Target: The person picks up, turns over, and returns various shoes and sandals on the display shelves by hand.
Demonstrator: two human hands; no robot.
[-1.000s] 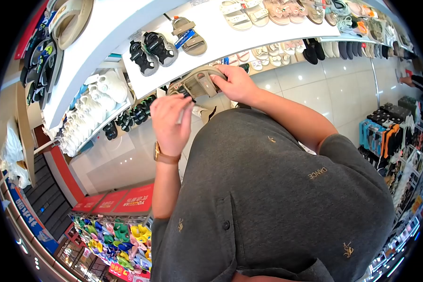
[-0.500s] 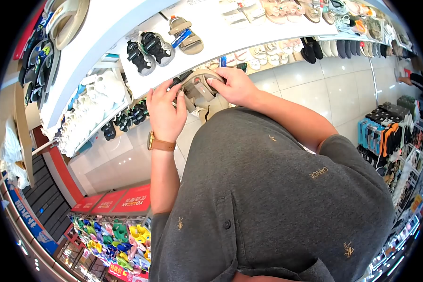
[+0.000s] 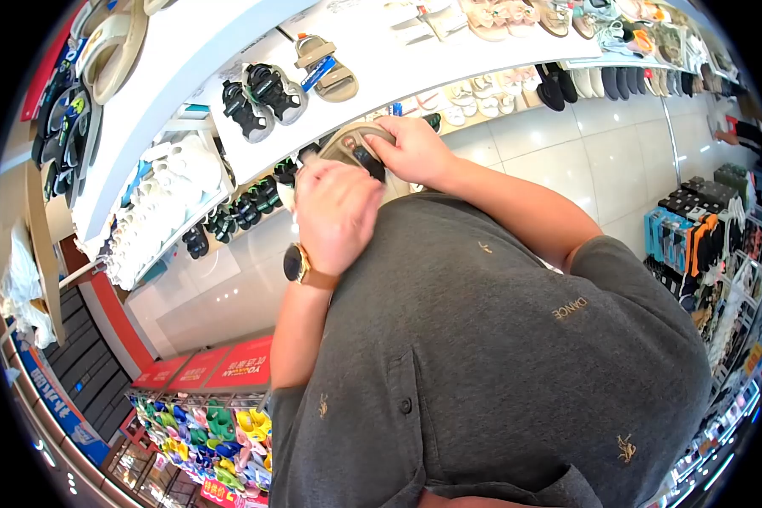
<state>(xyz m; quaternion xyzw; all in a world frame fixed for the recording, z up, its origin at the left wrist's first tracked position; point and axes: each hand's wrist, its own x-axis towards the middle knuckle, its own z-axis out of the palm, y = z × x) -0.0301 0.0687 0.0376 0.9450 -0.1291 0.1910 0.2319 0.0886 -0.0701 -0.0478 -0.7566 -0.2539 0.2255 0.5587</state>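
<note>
Above my shirt front is a beige sandal [image 3: 345, 147], with a black patch showing near its strap. My right hand [image 3: 416, 152] grips its rim from the right, thumb on the near side and fingers going behind. Across the lower left part of the sandal lies my left hand [image 3: 337, 207], wearing a watch. Its fingers are curled in against the sandal and somewhat blurred; their tips are hidden. Just beyond, on the white shelf [image 3: 229, 59], stand a pair of black and grey sandals [image 3: 262, 97] and a beige sandal with a blue tag [image 3: 330, 72].
White shoes [image 3: 157, 207] fill a shelf at left, with black sandals [image 3: 245, 203] lower down. Colourful clogs [image 3: 212, 432] hang on a rack at lower left. More shoes line the shelves at upper right. Socks [image 3: 681, 237] hang on a stand beyond the tiled floor [image 3: 559, 140].
My left hand has swung rightward and turned over the sandal, its fingers going from spread to curled. The sandal has tilted, showing the black patch. My right hand keeps its grip.
</note>
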